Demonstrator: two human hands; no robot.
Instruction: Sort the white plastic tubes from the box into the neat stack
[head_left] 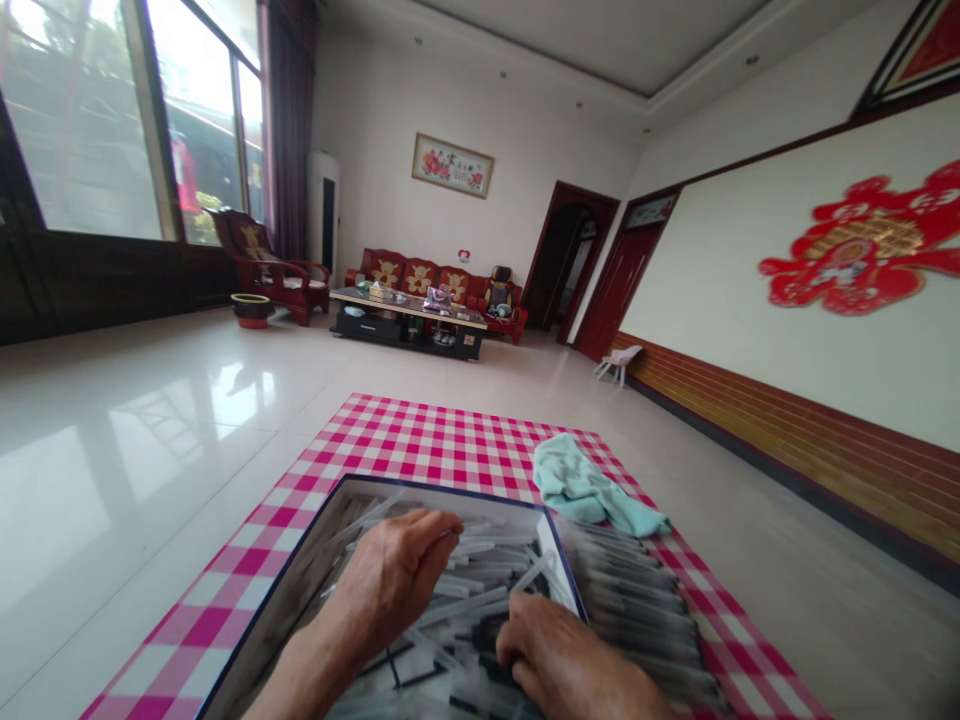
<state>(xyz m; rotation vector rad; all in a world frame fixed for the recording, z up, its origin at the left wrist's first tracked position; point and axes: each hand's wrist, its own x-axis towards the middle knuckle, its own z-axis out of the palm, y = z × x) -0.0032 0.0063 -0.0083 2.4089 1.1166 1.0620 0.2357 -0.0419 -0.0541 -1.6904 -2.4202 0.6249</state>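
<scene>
My left hand (405,562) is over a shallow box (450,492) with a dark blue rim and white inner walls. Its fingers are bent and pressed together; whatever they hold is hidden. Lower and to the right, my right hand (559,650) reaches into the box with fingers curled, their grip out of sight. Right by its knuckles is a translucent plastic tube (534,573), but I cannot tell whether it is held. Many loose translucent tubes (472,605) and thin black pieces (431,672) lie jumbled in the box.
Right of the box, a blurred row of clear tubes with dark parts (637,600) lies on a pink-and-white checked tablecloth (442,430). Behind it is a crumpled mint-green cloth (581,485). Across the tiled floor stand a low table (409,325) and a wooden sofa (401,270).
</scene>
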